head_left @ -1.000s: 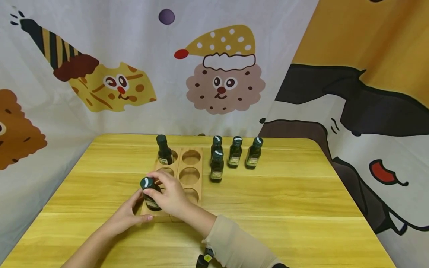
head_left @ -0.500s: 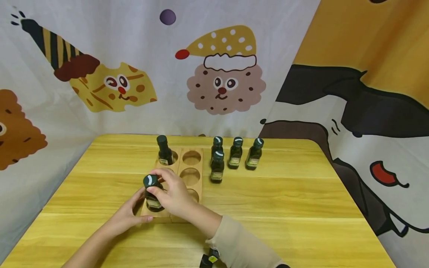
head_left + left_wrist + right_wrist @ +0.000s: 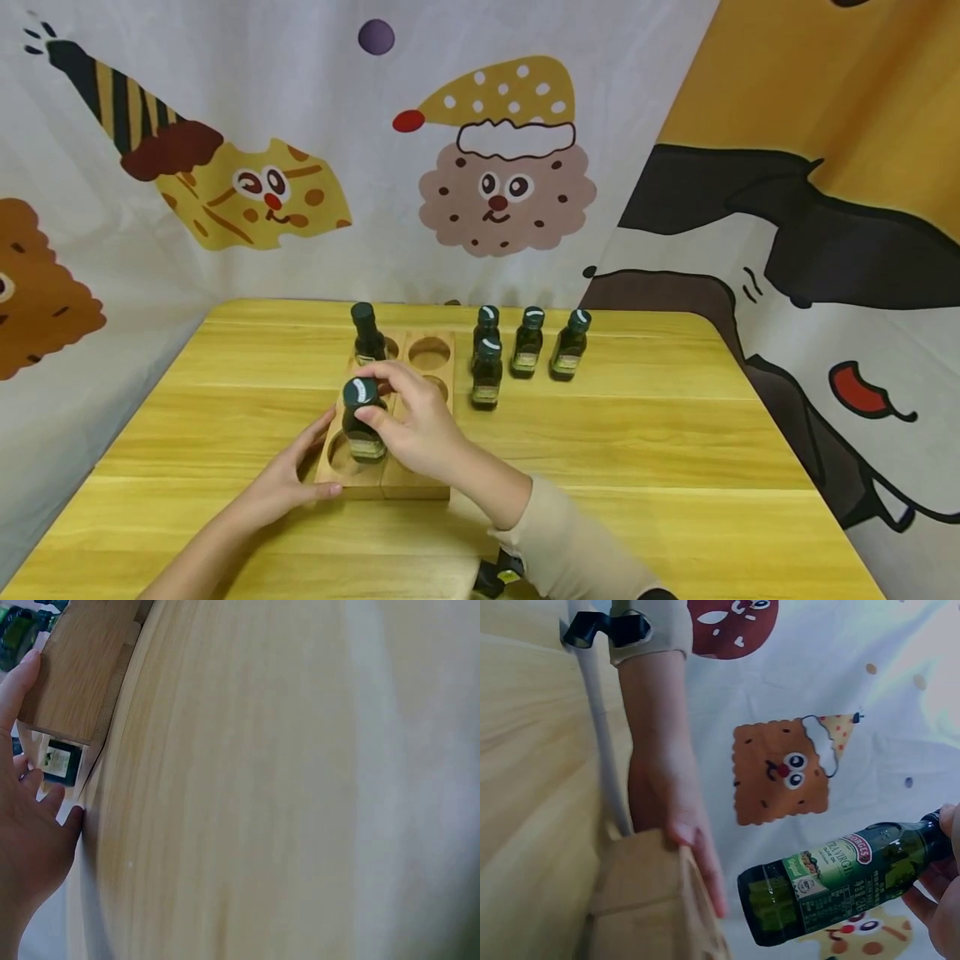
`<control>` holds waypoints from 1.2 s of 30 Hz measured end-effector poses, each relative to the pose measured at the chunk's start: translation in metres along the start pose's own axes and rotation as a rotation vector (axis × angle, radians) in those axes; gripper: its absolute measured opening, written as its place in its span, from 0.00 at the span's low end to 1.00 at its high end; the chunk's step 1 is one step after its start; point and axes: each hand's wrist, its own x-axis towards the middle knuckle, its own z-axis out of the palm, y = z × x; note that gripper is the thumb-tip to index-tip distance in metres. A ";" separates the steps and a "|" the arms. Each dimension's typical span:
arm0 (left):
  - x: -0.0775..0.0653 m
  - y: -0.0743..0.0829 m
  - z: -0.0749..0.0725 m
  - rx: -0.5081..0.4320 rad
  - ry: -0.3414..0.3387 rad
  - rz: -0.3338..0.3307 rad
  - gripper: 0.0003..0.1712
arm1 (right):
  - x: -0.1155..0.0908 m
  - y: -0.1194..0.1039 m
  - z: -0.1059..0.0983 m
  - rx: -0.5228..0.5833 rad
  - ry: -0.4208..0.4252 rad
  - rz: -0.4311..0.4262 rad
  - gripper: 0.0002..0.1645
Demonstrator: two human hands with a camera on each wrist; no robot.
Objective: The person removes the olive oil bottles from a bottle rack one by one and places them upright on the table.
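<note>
My right hand [image 3: 420,421] grips a small dark green olive oil bottle [image 3: 364,437] near its neck. That bottle [image 3: 840,881] is lifted clear of the wooden rack [image 3: 416,485], tilted in the right wrist view, with "extra virgin" on its label. In the head view it hangs over the left row, just behind the front left round hole. My left hand [image 3: 288,475] rests against the rack's front left corner, thumb on the front face, fingers along the left side. A second, slimmer dark bottle [image 3: 365,333] stands in the back left hole.
Several similar bottles stand right of the rack: one in front [image 3: 486,379], one close behind it [image 3: 487,317], others farther right [image 3: 527,346] [image 3: 570,348]. A printed cloth [image 3: 300,67] hangs behind the table. A black strapped device [image 3: 498,573] is at the right sleeve.
My right hand has raised the bottle out of the front left hole and shifted it right and backward, leaving that hole bare. My left hand stays on the rack corner.
</note>
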 end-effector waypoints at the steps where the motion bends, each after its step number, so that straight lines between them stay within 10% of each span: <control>1: 0.000 0.000 0.000 -0.003 0.000 0.002 0.58 | 0.001 -0.001 -0.004 0.006 0.001 -0.013 0.22; 36: 0.000 0.000 0.000 0.018 0.003 0.009 0.59 | -0.009 0.008 -0.157 -0.046 0.192 -0.020 0.18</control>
